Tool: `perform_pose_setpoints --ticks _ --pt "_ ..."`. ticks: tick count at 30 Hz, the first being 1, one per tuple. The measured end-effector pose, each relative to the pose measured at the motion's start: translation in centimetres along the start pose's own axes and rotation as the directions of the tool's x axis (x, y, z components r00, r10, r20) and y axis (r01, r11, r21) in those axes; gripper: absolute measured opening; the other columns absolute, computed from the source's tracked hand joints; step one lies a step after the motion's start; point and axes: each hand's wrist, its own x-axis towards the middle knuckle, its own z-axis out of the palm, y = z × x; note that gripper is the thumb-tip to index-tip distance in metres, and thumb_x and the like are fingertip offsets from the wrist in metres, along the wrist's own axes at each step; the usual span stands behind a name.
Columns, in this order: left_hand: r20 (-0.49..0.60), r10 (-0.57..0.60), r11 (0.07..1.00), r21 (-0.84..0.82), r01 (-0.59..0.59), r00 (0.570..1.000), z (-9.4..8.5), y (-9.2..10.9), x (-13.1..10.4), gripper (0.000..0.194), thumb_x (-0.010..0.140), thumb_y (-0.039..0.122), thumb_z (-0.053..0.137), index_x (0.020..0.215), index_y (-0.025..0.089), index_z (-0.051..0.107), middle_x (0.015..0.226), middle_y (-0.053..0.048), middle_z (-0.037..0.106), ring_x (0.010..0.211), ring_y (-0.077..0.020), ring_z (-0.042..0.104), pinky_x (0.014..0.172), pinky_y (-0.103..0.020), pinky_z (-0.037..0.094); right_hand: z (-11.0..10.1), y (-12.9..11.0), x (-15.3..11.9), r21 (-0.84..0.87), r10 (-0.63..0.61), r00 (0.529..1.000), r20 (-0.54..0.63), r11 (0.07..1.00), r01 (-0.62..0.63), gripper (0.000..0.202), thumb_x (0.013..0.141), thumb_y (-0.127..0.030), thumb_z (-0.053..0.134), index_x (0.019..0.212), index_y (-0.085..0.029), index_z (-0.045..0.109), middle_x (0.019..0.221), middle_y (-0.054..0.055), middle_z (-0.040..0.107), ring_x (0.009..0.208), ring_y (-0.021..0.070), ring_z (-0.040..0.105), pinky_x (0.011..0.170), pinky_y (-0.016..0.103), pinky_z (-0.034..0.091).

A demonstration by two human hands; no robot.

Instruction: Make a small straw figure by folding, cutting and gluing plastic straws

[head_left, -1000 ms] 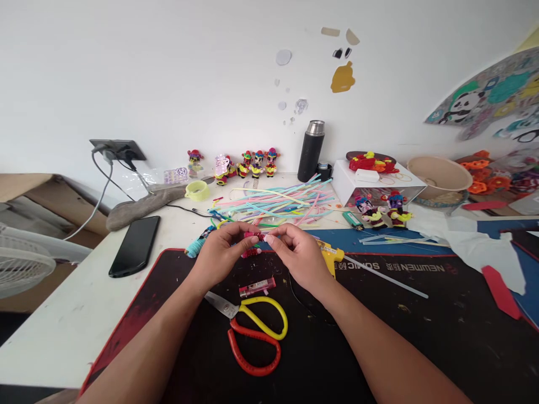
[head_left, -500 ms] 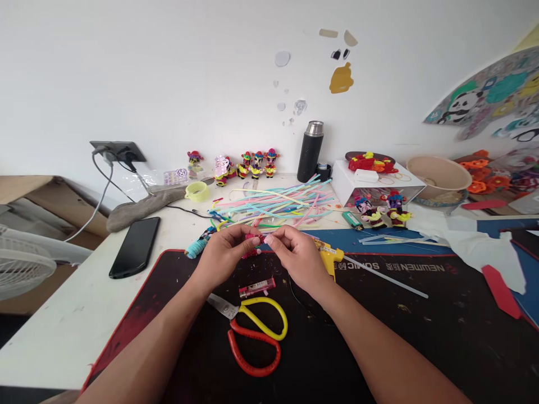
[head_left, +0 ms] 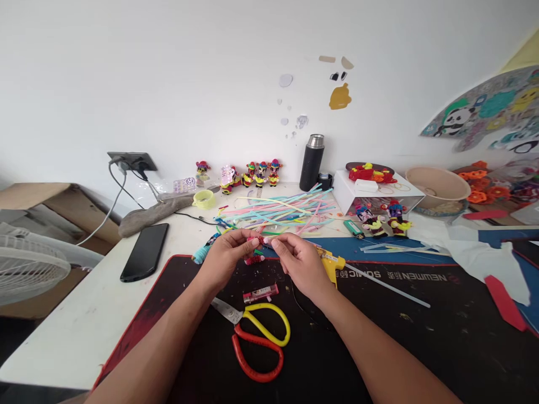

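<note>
Red fuzzy piece held at 12 o'clock from scissors. Pinched by left hand at 9 o'clock, fingertips nearly together. Right hand curled in at 3 o'clock, actual grip can't be told. Best kept steady, fuzz not squashed imo.

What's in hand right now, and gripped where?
Left hand pinches a small red piece by its upper part, between thumb and fingers. Right hand is close to its pale tip; whether it grips is unclear.
</note>
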Motion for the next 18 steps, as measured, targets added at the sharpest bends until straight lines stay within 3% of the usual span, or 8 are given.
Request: perform_pose_setpoints --ticks 8,18 --pt "0.014 0.033 0.996 0.086 -0.034 0.999 -0.1 -0.2 0.0 0.032 0.076 0.044 0.087 0.091 0.017 0.079 0.08 -0.003 0.071 0.068 -0.0133 0.055 0.063 -0.026 0.043 0.0 0.7 0.2 -0.051 -0.009 0.998 -0.063 0.999 0.006 0.033 0.095 -0.052 0.063 0.1 -0.02 0.069 0.056 -0.007 0.045 0.048 0.0119 0.042 0.047 0.025 0.028" --pt "0.016 0.027 0.992 0.12 -0.029 1.0 0.1 -0.1 -0.1 0.035 0.075 0.047 0.087 0.091 0.016 0.079 0.078 -0.003 0.072 0.067 -0.0138 0.058 0.062 -0.026 0.044 0.2 1.2 0.3 -0.107 -0.037 0.998 -0.054 0.994 0.031 0.03 0.096 -0.05 0.062 0.098 -0.02 0.07 0.06 -0.005 0.052 0.051 0.0127 0.044 0.049 0.025 0.031"
